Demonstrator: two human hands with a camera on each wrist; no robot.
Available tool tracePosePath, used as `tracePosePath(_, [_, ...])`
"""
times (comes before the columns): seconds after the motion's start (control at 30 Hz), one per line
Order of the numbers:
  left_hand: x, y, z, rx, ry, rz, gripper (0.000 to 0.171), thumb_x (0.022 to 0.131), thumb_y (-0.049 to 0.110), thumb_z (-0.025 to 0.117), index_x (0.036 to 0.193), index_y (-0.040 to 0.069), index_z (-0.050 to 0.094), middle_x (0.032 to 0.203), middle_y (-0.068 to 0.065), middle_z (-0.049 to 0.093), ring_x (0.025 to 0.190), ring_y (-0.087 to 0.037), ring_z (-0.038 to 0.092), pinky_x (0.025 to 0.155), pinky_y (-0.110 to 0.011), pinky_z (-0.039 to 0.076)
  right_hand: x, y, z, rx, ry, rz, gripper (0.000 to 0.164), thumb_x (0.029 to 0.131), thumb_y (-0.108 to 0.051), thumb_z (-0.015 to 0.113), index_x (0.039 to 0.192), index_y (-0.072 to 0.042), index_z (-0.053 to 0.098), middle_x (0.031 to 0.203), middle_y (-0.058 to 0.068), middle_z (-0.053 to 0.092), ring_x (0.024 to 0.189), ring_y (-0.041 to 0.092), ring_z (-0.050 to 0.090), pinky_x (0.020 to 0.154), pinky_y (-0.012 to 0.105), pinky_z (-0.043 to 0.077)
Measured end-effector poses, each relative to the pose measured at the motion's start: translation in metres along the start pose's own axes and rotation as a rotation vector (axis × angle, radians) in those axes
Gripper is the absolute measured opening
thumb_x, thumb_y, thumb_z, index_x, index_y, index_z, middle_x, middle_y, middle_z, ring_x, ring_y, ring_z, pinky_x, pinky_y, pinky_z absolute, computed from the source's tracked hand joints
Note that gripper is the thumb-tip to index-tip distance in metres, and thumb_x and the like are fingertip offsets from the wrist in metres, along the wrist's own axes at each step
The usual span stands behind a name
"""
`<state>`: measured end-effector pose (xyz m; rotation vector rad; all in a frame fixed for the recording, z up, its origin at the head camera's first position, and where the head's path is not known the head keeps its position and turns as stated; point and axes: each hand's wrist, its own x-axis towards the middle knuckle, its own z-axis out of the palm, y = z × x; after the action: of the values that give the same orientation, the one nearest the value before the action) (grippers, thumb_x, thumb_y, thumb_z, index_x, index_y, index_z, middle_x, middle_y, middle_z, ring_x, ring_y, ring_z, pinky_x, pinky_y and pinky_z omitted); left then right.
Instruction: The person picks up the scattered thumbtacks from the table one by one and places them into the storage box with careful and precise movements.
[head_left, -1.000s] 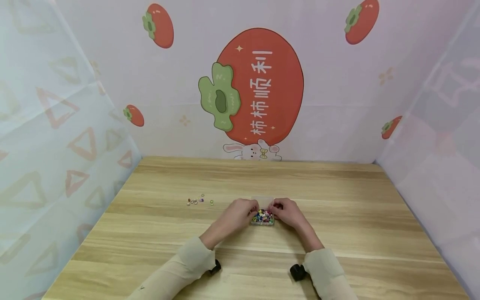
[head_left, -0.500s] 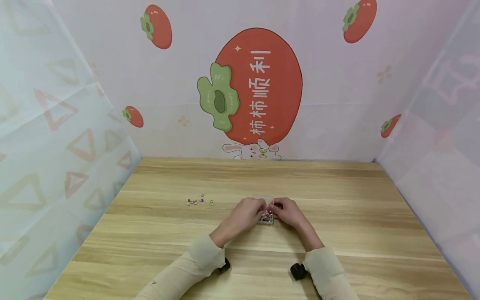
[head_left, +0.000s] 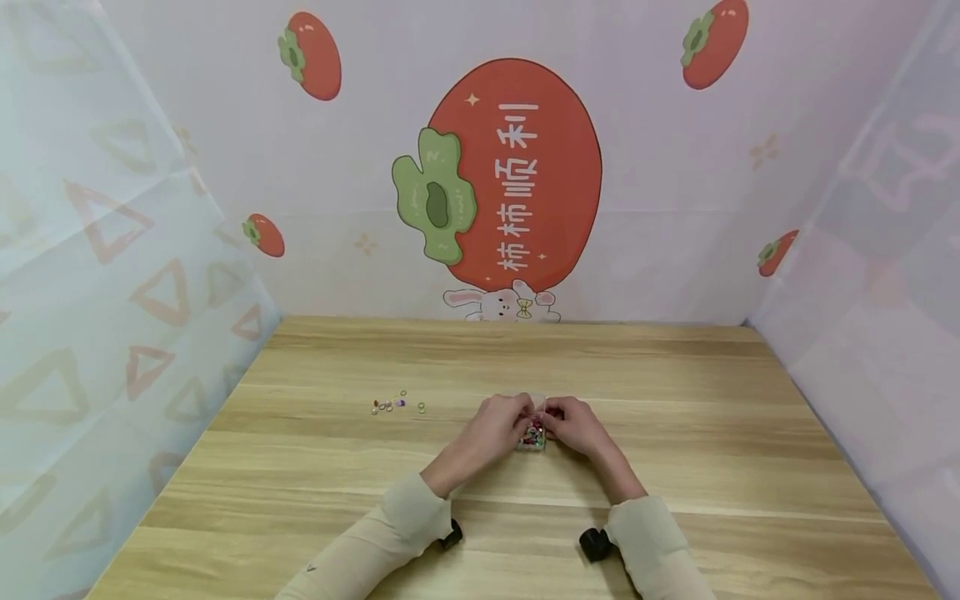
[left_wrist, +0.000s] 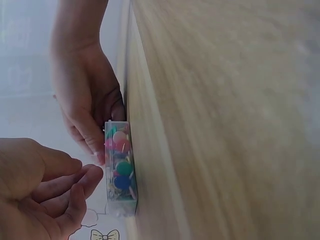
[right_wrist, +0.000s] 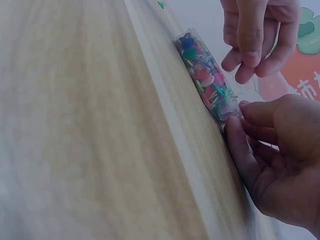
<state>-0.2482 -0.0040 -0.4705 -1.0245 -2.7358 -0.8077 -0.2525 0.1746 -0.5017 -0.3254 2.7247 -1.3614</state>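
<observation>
A small clear plastic box (head_left: 532, 446) full of coloured thumbtacks (right_wrist: 202, 72) stands on the table, its clear lid raised at the back. My right hand (head_left: 576, 423) grips the box's right end between thumb and fingers, as the right wrist view (right_wrist: 285, 150) shows. Over the box's left part hovers my left hand (head_left: 491, 425), thumb and fingertips bent close together. In the left wrist view these fingers (left_wrist: 90, 177) are just beside the box's top edge. Whether a thumbtack is between them cannot be told.
Several small loose pieces (head_left: 388, 405), seemingly thumbtacks, lie scattered on the wooden table (head_left: 337, 467) left of the box. A green one (right_wrist: 161, 4) shows in the right wrist view. A printed backdrop (head_left: 645, 250) rises behind the table, with side sheets left and right.
My left hand has moved right from the box's left edge to over its thumbtacks, covering the left part. My right hand stays at the right end. The loose pieces lie as before.
</observation>
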Motion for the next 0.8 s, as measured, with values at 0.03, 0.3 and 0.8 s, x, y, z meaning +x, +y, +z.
tracePosePath(0.03, [-0.001,-0.001,-0.001,0.0,0.003,0.002,0.006,0.089,0.005,0.064,0.094,0.007,0.067,0.084,-0.004,0.071,0.068,-0.006,0.058,0.059,-0.018,0.05,0.0,0.0,0.0,-0.001,0.002,0.002,0.015,0.093,-0.013,0.059,0.081,-0.011,0.068,0.065,-0.001,0.059,0.06,0.01,0.052,0.06,0.028,0.046])
tracePosePath(0.3, [-0.015,-0.013,-0.016,0.001,0.015,-0.029,0.009,0.087,0.003,0.063,0.092,0.007,0.068,0.084,-0.003,0.071,0.072,-0.009,0.06,0.064,-0.023,0.054,0.001,-0.001,0.001,-0.013,0.003,0.019,0.013,0.092,-0.015,0.061,0.084,-0.012,0.07,0.069,0.0,0.061,0.062,0.012,0.054,0.061,0.03,0.047])
tracePosePath(0.8, [-0.044,-0.059,-0.047,0.082,0.088,-0.107,0.013,0.079,-0.007,0.064,0.087,0.003,0.067,0.082,-0.007,0.07,0.073,-0.016,0.063,0.064,-0.029,0.055,0.0,-0.001,0.003,-0.001,0.017,0.039,0.013,0.092,-0.016,0.062,0.088,-0.009,0.071,0.07,0.002,0.062,0.063,0.013,0.054,0.062,0.029,0.045])
